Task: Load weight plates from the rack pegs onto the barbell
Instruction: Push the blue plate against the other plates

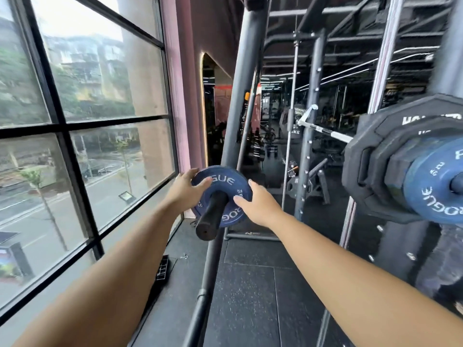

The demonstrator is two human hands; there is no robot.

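A small blue weight plate (226, 186) sits on a black rack peg (211, 216) that sticks out toward me from the slanted rack post (240, 96). My left hand (186, 190) grips the plate's left rim. My right hand (255, 204) holds its right rim, fingers on the face. At the right edge the barbell (323, 130) carries black plates (370, 156) and a blue plate (431, 186) on its near sleeve.
A large window (82, 136) runs along the left, close to the rack. Upright rack posts (310, 121) and a steel guide rod (385, 53) stand between peg and barbell. Black rubber flooring (250, 296) lies below, with a small dark item (162, 267) by the window.
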